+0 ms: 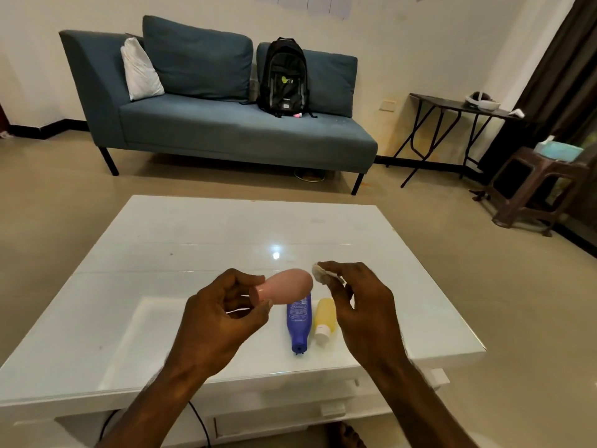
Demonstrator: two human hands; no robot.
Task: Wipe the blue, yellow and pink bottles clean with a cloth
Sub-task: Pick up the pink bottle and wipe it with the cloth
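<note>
Above the glossy white table [193, 240], my left hand [219, 315] pinches the pink plastic bottle [284, 286] by its cap end, long axis level, base pointing right. Just beside that base, my right hand [358, 305] fingers clamp the small white cloth [323, 273]. Below lie the blue bottle [298, 321] and the yellow bottle [324, 316], side by side, out of the way.

Dim warm indoor light, lamp glare on glossy table [200, 240], wide-angle edge distortion

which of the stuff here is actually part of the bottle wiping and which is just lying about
Part of the job: pink plastic bottle held in the left hand; small white cloth in the right hand; blue plastic bottle and yellow plastic bottle lying on the white glossy table.

Just lying about: black backpack, white pillow, blue fabric sofa.
</note>
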